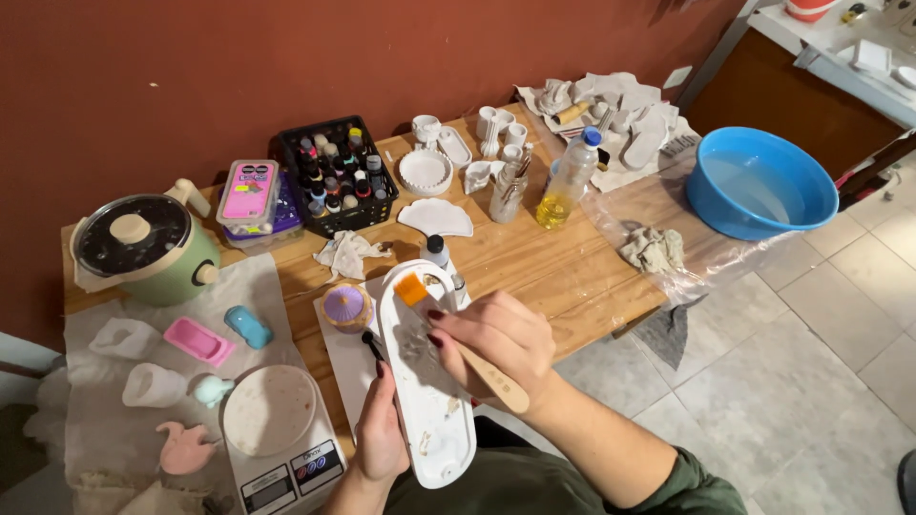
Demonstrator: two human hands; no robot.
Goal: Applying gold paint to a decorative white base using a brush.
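Wooden table ran w/ a red-brown wall behind. Blue round plastic basin sat at the table's far right end on clear plastic sheet, holding water. Green electric pot w/ glass lid stood far left. Black plastic crate at back was packed w/ small paint bottles. Long white oval plaster tray lay at the table's near edge, betw. both hands, orange patch at its far end. Left hand was clamped on tray's left rim. Right hand was closed round a wooden-handled tool, fingertips over tray's middle, hiding the tool's tip. Digital scale w/ round white plate sat just left of the left hand.
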